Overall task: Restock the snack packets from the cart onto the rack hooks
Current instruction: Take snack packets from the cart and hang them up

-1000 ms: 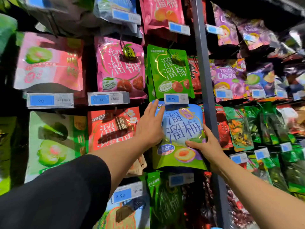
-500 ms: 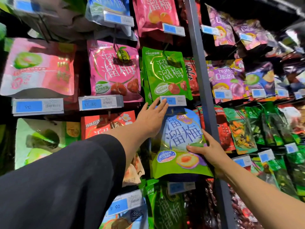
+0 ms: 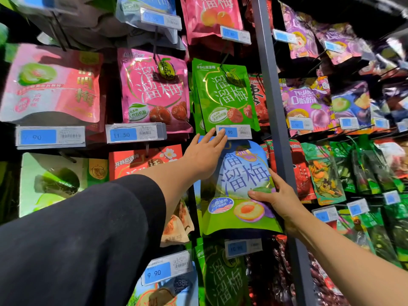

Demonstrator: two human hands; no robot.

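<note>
A blue-and-green snack packet point(image 3: 240, 186) is held against the rack between both hands. Its upper left corner is pressed by the flat, straight fingers of the left hand point(image 3: 204, 154), whose fingertips touch a price tag point(image 3: 234, 131) just above. Its right edge is gripped by the right hand point(image 3: 279, 195), thumb across the front.

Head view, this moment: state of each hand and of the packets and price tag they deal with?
Left hand: flat, fingers straight, on the packet's top.
Right hand: grips the packet's right edge.
Blue-and-green packet: held against the rack.
Price tag: left fingertips touch it.
Green packet: hanging.
</note>
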